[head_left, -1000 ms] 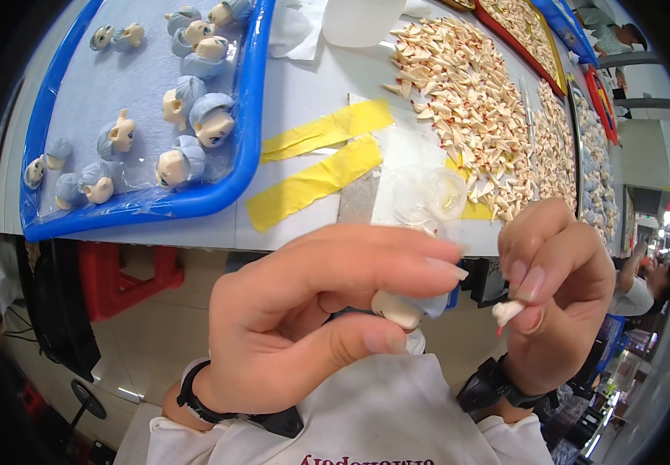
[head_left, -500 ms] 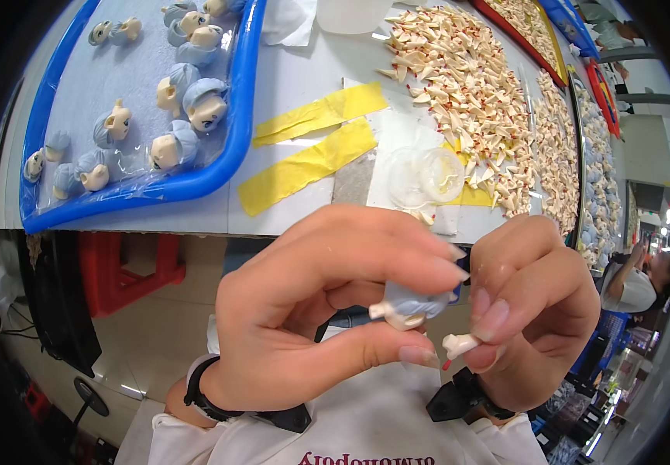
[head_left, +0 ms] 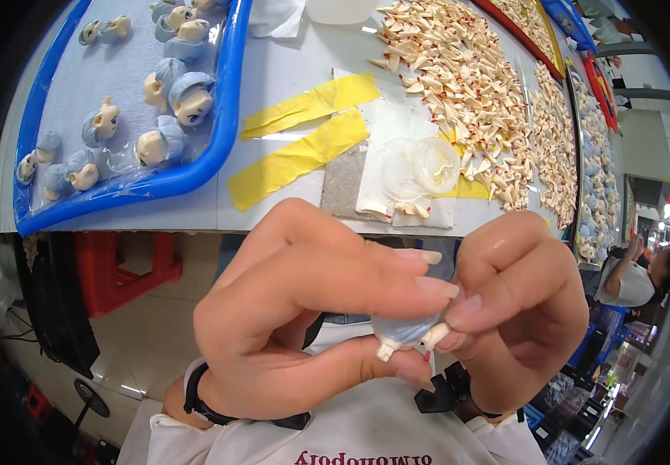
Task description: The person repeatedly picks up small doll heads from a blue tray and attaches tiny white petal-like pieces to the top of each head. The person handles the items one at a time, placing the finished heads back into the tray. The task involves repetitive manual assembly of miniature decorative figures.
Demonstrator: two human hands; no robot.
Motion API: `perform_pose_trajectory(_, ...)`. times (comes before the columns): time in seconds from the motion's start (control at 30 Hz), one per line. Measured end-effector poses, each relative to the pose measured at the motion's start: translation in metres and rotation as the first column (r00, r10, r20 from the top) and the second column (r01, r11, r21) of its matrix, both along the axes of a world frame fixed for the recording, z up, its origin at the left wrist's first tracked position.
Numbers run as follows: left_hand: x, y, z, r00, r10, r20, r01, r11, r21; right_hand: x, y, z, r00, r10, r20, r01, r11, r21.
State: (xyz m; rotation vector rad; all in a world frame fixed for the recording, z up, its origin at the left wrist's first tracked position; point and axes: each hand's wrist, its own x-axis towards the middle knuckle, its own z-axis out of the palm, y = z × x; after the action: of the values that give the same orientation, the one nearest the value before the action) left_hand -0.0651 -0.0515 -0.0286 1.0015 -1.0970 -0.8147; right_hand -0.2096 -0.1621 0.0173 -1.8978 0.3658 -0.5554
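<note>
My left hand (head_left: 288, 306) is closed around a small doll's head (head_left: 403, 329) with light blue hair, pinched between thumb and fingers. A pale nub sticks out at the head's lower left. In a pinch of thumb and fingertips, my right hand (head_left: 517, 298) holds a small cream plastic piece (head_left: 435, 335) with a red tip. That piece is against the right side of the head, though my fingers partly hide where they meet. Both hands are in front of the table's near edge, above my lap.
At the left, a blue-rimmed tray (head_left: 223, 132) holds several blue-haired doll's heads. Heaps of cream red-tipped pieces (head_left: 459, 85) cover the right of the table. Between them are yellow tape strips (head_left: 304, 155) and a clear round cup (head_left: 434, 167). A red stool (head_left: 126, 271) stands below.
My right hand has moved left, bringing the small cream piece from apart to against the doll's head. My left hand has shifted slightly left and tilted the head a little.
</note>
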Motion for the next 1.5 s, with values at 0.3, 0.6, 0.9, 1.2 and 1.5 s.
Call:
perform_pose_trajectory(0.3, -0.005, -0.003, 0.005, 0.985, 0.122, 0.123, -0.115, 0.992, -0.06, 0.005, -0.004, 0.009, 1.0, -0.008, -0.026, -0.003, 0.91, -0.415)
perform_pose_trajectory(0.6, -0.003, -0.009, 0.009, 0.977, 0.097, 0.19, -0.092, 0.995, -0.037, 0.004, -0.006, 0.006, 0.999, -0.05, -0.013, 0.04, 0.907, -0.42)
perform_pose_trajectory(0.9, 0.003, -0.008, -0.004, 0.989, 0.142, 0.048, -0.142, 0.99, 0.005, -0.018, -0.066, 0.013, 0.896, -0.435, -0.088, 0.36, 0.828, -0.431)
perform_pose_trajectory(1.2, 0.005, -0.012, -0.006, 0.989, 0.15, -0.015, -0.149, 0.988, 0.025, 0.001, -0.1, 0.0, 0.846, -0.374, -0.381, 0.066, 0.781, -0.62)
perform_pose_trajectory(1.5, 0.015, -0.013, -0.008, 0.984, 0.092, 0.154, -0.098, 0.995, 0.027, 0.0, -0.108, 0.001, 0.916, -0.33, -0.228, 0.049, 0.656, -0.753)
